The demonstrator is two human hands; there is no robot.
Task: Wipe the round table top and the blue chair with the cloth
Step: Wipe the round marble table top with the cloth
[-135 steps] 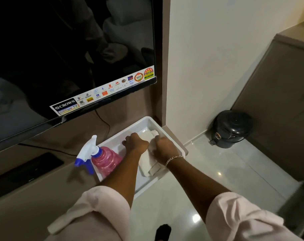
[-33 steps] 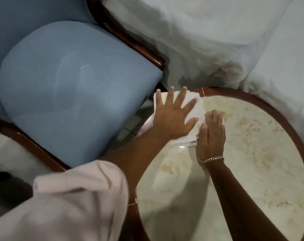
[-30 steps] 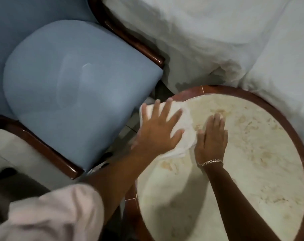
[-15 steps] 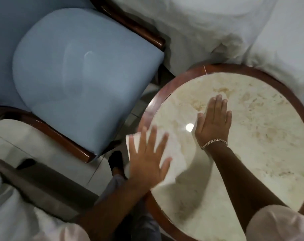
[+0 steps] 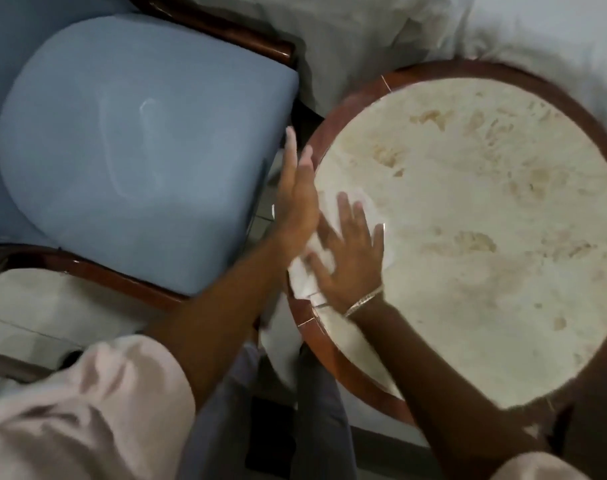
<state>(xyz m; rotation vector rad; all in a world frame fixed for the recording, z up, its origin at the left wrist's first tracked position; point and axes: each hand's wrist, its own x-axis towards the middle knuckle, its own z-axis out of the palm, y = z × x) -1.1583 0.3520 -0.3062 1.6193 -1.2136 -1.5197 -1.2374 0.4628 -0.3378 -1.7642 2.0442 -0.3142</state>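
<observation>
Your right hand [image 5: 350,261] lies flat and open on the white cloth [image 5: 312,268], fingers spread, pressing it down at the near-left rim of the round table [image 5: 333,344]; nothing is gripped, the palm simply bears on the fabric. Your left hand [image 5: 297,199] is open too, fingers straight and close together, held edge-on just outside the table's left rim, between the table and the blue chair [image 5: 135,147]. Whether its palm touches the cloth or the rim cannot be told (the frame is smeared by motion there). The cloth shows as a crumpled white patch under and to the left of your right hand, lying partly on the marble top and partly over the reddish-brown wooden rim, with a small corner poking out beyond your fingertips toward the table's centre. The table top is pale cream marble with tan blotches scattered across it. The chair stands just left of the table, its padded seat smooth blue with a faint pale sheen, framed in dark polished wood. White bedding [image 5: 381,32] lies bunched beyond the table's far edge.
</observation>
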